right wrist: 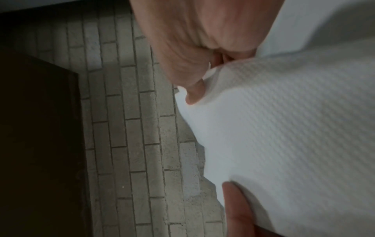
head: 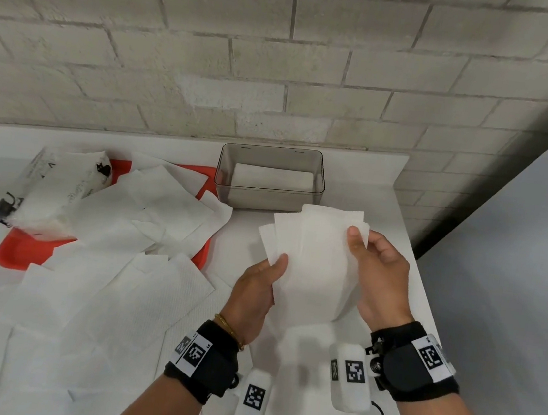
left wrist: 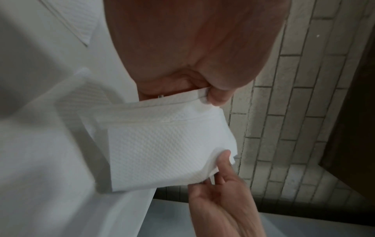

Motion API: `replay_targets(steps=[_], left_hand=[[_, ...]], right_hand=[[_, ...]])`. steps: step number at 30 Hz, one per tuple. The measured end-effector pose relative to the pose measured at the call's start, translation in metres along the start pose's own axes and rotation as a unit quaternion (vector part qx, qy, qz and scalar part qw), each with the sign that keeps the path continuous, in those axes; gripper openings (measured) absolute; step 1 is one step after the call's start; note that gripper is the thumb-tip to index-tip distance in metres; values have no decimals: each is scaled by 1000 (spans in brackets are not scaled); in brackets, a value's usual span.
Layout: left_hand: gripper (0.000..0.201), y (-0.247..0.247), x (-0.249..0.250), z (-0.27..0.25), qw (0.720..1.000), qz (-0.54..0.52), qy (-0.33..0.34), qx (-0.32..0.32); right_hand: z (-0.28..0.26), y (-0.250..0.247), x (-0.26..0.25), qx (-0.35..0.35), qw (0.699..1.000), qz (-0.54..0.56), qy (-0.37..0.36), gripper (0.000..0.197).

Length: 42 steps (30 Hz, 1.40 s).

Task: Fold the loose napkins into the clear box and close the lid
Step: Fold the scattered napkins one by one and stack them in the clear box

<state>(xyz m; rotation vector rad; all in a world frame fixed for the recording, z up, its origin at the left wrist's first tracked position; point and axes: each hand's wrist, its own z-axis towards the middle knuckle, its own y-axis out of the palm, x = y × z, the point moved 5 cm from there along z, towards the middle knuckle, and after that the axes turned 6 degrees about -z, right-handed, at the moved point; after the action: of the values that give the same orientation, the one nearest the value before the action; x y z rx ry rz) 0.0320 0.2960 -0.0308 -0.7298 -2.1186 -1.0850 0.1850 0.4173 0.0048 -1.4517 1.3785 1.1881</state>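
- A torn pack (head: 50, 190) of napkins lies at the far left, partly on a red tray (head: 18, 253).
- Loose napkins (head: 128, 258) spread over the tray and the white counter (head: 408, 258), overlapping one another, from the pack down to the near edge.
- The left hand (head: 255, 291) pinches the left edge of a folded stack (head: 314, 264), thumb on top and fingers underneath; the left wrist view shows the thumb (left wrist: 218, 94) pressed on the stack's corner.
- The stack is held in the air above the counter, just in front of the box (head: 269, 177), its layers fanned slightly at the top left.
- The box stands open at the back of the counter near the brick wall (head: 284, 53), with folded napkins already lying on its bottom.
- The right hand (head: 381, 275) grips the stack's right edge, thumb on the front and fingers curled behind.
- I cannot see a lid in any view.
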Motion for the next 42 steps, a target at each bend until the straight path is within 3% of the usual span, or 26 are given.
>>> replay_targets(steps=[4,12,15,17,20,21,23,26,29,31,36,42], left_hand=[[32,0,7,1,1000,-10,6,-9],[45,9,-4,2,997,70,4,-18],[32,14,-5,2,993,107,42,-13],[26,15,-4,2,993,94,67,2],[34,15,-1,4,999,-6,51,-18],[38,16,1,5,997,-54,44,-32],[40,9,11,10,991,-111,55,-48],[41,-13,22,18,993,-81,89,-9],[41,-36,26,23,992,50,113,28],[34,-45,25,28,983,130,126,34],[30,-52,12,43,956,264,122,40],[32,-46,6,54,951,266,147,62]], right_hand=[[-1,3,-4,-73,997,-22,9,10],[-3,16,2,-97,994,-55,9,12],[-7,21,2,-100,992,-77,-4,13],[-9,27,5,-139,985,-105,-13,35],[-8,24,14,-235,951,-200,2,94],[-8,21,17,-273,932,-236,11,95],[-7,10,19,-326,903,-279,19,68],[5,-12,19,-276,926,-259,3,38],[17,-28,26,-214,965,-152,4,36],[22,-32,37,-193,975,-112,12,34],[22,-29,63,-197,969,-148,7,35],[29,-22,74,-206,965,-165,-5,42]])
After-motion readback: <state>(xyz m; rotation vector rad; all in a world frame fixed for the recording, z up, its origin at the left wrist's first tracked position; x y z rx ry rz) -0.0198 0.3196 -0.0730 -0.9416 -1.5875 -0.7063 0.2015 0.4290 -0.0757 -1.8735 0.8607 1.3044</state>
